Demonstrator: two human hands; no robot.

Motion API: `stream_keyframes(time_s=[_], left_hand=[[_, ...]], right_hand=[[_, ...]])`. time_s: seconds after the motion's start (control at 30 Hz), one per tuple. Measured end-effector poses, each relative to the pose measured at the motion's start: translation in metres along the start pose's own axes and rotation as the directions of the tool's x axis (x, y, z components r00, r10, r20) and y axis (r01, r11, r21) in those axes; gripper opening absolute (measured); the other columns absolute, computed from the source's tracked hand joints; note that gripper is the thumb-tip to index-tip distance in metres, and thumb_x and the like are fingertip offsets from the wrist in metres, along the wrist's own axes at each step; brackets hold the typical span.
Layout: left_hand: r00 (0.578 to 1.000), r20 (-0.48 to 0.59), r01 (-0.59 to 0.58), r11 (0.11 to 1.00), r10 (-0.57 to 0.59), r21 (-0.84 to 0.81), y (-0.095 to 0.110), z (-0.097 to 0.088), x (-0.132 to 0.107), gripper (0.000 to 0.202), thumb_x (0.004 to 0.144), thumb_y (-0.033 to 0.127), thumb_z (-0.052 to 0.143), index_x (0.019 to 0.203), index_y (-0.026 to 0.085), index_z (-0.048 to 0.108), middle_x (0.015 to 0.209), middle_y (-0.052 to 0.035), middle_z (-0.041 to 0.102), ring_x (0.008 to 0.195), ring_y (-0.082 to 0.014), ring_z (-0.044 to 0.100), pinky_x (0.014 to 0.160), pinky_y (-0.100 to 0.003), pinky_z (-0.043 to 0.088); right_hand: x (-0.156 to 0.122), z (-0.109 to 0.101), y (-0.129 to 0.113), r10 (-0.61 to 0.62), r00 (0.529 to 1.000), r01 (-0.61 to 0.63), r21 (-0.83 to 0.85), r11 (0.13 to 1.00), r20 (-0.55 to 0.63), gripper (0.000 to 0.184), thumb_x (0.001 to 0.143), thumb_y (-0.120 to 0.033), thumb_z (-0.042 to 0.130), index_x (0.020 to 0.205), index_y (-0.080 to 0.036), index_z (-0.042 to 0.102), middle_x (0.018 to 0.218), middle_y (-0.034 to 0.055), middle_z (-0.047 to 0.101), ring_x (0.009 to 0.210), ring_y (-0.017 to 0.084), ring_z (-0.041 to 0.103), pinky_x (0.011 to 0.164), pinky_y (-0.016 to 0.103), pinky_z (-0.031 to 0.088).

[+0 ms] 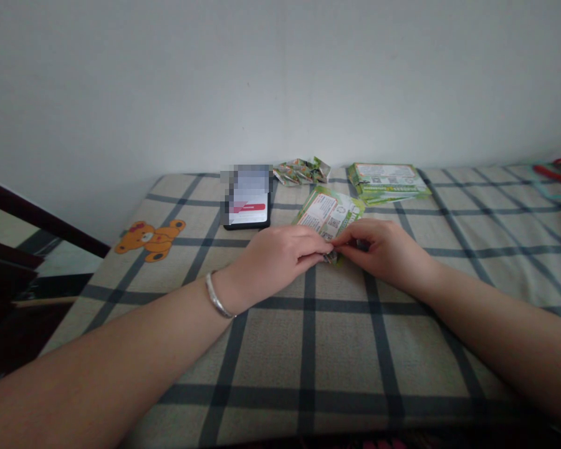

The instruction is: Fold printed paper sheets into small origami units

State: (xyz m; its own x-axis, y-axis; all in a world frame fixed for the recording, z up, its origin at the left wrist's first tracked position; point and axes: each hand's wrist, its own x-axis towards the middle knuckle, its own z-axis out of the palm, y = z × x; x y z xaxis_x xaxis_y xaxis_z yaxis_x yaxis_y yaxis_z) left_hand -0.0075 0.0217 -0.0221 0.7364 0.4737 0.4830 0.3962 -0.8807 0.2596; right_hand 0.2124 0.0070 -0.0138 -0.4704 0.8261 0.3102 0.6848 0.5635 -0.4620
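A green and white printed paper sheet lies on the checked cloth in front of me. My left hand, with a silver bracelet at its wrist, and my right hand meet at the sheet's near edge. Both hands have their fingers pressed together, pinching that edge of the paper. The pinched part is mostly hidden under my fingertips.
A phone with a lit screen lies behind my left hand. Several folded green paper pieces sit near the wall, and a stack of the same printed sheets lies to their right. Red and teal things lie far right. A bear print marks the cloth.
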Motion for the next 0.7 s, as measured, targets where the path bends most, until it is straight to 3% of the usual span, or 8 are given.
stream_keyframes(time_s=[0.33, 0.7], left_hand=[[0.993, 0.101, -0.066, 0.993, 0.055, 0.099, -0.0002, -0.0011, 0.0005, 0.019, 0.092, 0.02, 0.057, 0.105, 0.021, 0.071, 0.105, -0.0027, 0.072, 0.092, -0.0164, 0.069, 0.082, -0.031, 0.056], [0.983, 0.143, -0.127, 0.987, 0.113, 0.095, -0.0035, -0.0058, 0.0006, 0.02, 0.092, 0.015, 0.055, 0.106, 0.019, 0.069, 0.106, -0.0011, 0.073, 0.096, -0.0147, 0.069, 0.088, -0.029, 0.055]], right_hand=[[-0.0003, -0.0034, 0.0077, -0.214, 0.975, 0.217, -0.047, 0.975, 0.067, 0.014, 0.089, -0.019, 0.059, 0.085, -0.019, 0.073, 0.081, 0.0044, 0.07, 0.078, 0.016, 0.063, 0.071, 0.028, 0.048], [-0.0043, -0.0048, 0.0075, -0.253, 0.961, 0.267, -0.14, 0.954, 0.108, 0.015, 0.09, -0.021, 0.058, 0.086, -0.019, 0.072, 0.082, 0.0052, 0.069, 0.078, 0.018, 0.062, 0.071, 0.03, 0.047]])
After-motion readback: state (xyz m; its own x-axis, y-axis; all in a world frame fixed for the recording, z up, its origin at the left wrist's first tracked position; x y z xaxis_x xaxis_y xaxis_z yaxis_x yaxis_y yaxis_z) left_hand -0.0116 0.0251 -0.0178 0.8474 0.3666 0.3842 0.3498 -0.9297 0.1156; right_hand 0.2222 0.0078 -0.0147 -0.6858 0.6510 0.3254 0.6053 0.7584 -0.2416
